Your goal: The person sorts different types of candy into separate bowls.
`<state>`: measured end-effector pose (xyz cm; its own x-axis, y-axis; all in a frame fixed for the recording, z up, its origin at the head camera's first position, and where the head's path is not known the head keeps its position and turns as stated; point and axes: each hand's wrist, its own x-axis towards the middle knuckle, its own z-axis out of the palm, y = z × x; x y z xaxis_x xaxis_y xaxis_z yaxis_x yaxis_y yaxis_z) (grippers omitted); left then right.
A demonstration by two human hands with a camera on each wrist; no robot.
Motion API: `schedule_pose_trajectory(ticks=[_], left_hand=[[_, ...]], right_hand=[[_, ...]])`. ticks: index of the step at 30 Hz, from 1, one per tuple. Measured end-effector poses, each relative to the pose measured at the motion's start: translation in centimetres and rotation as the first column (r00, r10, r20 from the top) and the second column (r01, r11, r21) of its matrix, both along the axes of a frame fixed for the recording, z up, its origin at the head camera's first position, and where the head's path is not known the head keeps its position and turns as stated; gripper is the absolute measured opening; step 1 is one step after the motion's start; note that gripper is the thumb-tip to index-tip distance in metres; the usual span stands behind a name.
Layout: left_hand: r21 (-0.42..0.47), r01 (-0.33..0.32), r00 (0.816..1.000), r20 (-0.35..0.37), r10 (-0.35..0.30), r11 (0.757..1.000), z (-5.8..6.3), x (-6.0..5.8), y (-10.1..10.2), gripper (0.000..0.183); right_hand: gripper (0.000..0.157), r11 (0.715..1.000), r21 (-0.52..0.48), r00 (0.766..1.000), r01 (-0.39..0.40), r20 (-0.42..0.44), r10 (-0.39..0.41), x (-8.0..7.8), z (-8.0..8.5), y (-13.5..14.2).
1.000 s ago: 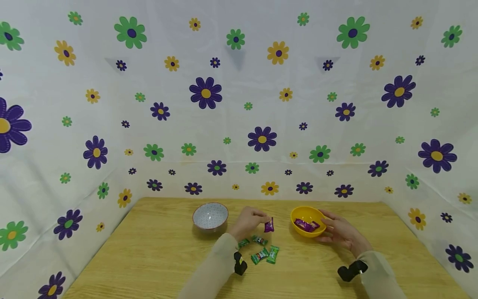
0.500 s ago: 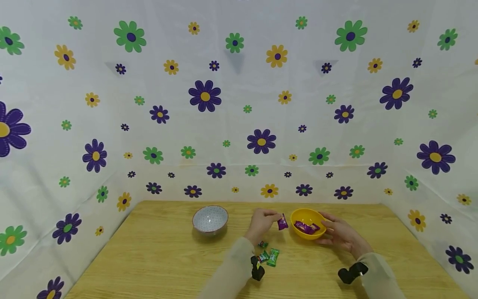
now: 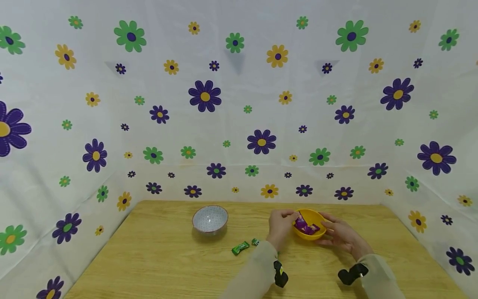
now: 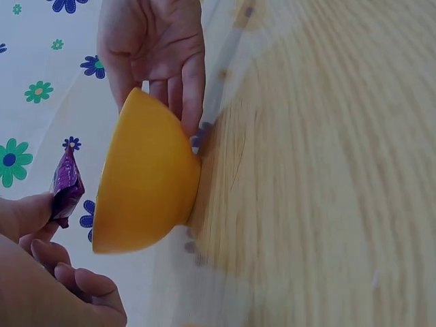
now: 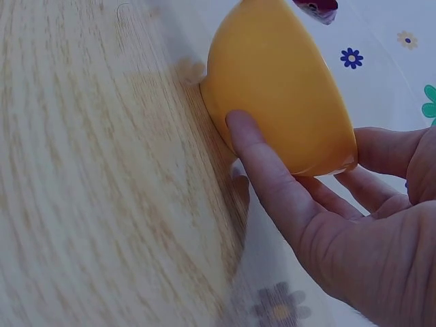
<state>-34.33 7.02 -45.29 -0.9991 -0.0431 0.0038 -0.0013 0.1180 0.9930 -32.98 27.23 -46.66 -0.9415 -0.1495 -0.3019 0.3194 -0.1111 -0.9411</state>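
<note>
Between thumb and fingertips, my left hand (image 3: 281, 228) pinches a purple-wrapped candy (image 4: 67, 184) at the left rim of a yellow bowl (image 3: 316, 219). In the left wrist view that candy is held above the bowl's opening side. More purple candies (image 3: 309, 229) lie inside the bowl. My right hand (image 3: 345, 237) holds the bowl from its right side, its digits spread at the rim and lower wall in the right wrist view. The bowl stands upright on the table.
Green-wrapped candies (image 3: 240, 248) lie on the wooden table (image 3: 157, 257); the left forearm hides some of them. A patterned grey-white bowl (image 3: 210, 219) with a red rim stands at the left. Flower-printed white sheeting (image 3: 231, 124) encloses the back and sides.
My left hand has carried the purple candy rightward to the yellow bowl. Its forearm now covers different green candies. The right hand has stayed on the bowl.
</note>
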Motion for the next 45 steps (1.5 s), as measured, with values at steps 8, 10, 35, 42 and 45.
schedule_pose_trajectory(ticks=[8, 10, 35, 42, 45], left_hand=[[0.002, -0.075, 0.997, -0.015, 0.075, 0.997, -0.2, 0.6, 1.5, 0.013], [-0.002, -0.076, 0.997, -0.018, 0.076, 0.997, -0.3, 0.8, 1.6, 0.012], [-0.026, -0.030, 0.996, -0.090, 0.028, 0.999, -0.8, 0.5, -2.1, 0.007], [-0.031, 0.021, 0.995, -0.098, -0.024, 0.999, -0.9, 0.7, -4.0, 0.007], [-0.035, 0.034, 0.993, -0.112, -0.038, 0.999, -0.9, 1.0, -5.1, 0.010]], right_hand=[[0.056, 1.000, 0.000, 1.000, -0.016, -0.011, 0.016, -0.1, -0.1, 0.0], [0.055, 1.000, -0.006, 1.000, -0.013, -0.010, 0.013, -0.1, 0.0, 0.0], [0.058, 1.000, -0.002, 1.000, -0.010, 0.000, 0.010, 0.2, 0.2, 0.0], [0.058, 1.000, -0.001, 1.000, -0.021, -0.003, 0.021, 0.2, 0.2, -0.1], [0.059, 1.000, 0.001, 1.000, -0.021, -0.009, 0.021, 0.3, 0.2, -0.1]])
